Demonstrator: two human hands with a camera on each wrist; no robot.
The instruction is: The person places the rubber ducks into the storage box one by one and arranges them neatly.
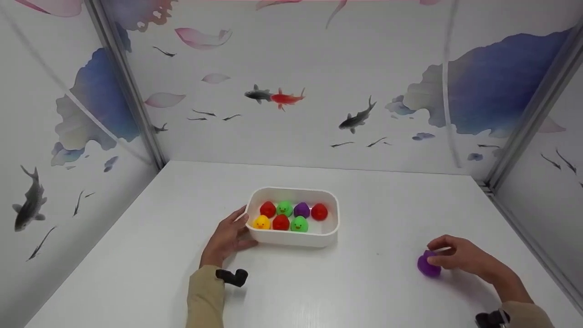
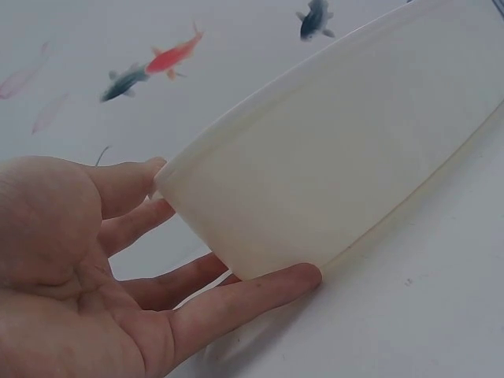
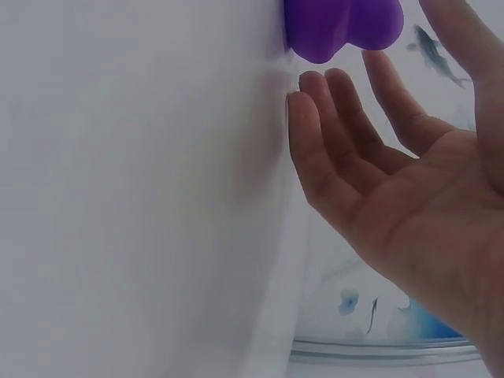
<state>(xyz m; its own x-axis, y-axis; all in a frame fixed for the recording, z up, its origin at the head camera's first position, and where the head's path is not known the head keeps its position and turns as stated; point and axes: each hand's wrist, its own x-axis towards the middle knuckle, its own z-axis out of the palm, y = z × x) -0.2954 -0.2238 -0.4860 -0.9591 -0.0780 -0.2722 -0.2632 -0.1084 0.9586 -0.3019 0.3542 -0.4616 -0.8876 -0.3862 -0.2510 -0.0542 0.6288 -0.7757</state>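
Note:
A white rectangular bin (image 1: 291, 238) stands on the table, holding several small toy ducks, among them a yellow duck (image 1: 261, 222), a green duck (image 1: 299, 224) and a purple duck (image 1: 301, 210). My left hand (image 1: 230, 234) holds the bin's left end, the thumb at the rim and the fingers (image 2: 260, 298) against the lower wall. Far to the right, my right hand (image 1: 464, 255) has thumb and forefinger about the upper part of another purple toy duck (image 1: 428, 268), which is low at the tabletop. In the right wrist view, the other fingers (image 3: 305, 130) curve loosely below this purple duck (image 3: 319, 31).
The white table (image 1: 355, 291) is enclosed by white panels (image 1: 319, 54) painted with fish and petals, with metal posts (image 1: 125, 86) at the corners. A stretch of tabletop lies between the bin and the right-hand duck.

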